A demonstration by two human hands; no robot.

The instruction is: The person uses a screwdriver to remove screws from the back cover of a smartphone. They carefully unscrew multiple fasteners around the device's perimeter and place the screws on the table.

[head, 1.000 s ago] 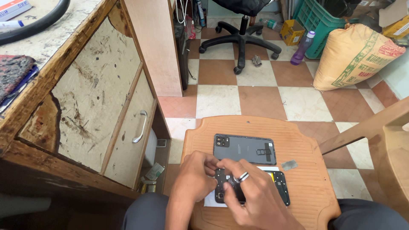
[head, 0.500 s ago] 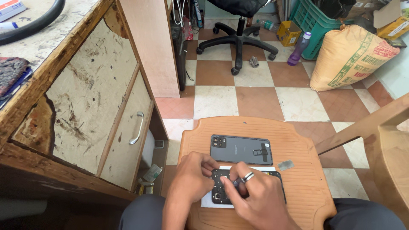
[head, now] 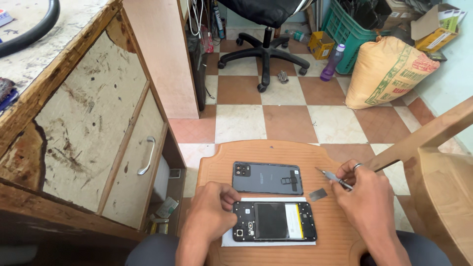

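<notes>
Two hands: both mine, over wooden stool (head: 276, 152).
L hand (head: 209, 207): fingers curled, steadying opened phone (head: 274, 221) on white sheet (head: 229, 240).
R hand (head: 367, 197): pinching screwdriver (head: 335, 177).
Back cover (head: 267, 178): just beyond phone.
Metal piece (head: 318, 194): beside cover.

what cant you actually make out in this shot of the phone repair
- Tool tip: the thin tool in the right hand is too small in the head view to tell its type.
- Opened phone: its left end is partly covered by the left hand; screws and small parts are too fine to see.
- Small grey piece on the wooden stool: too small to identify.
- Both forearms run off the bottom edge.
</notes>
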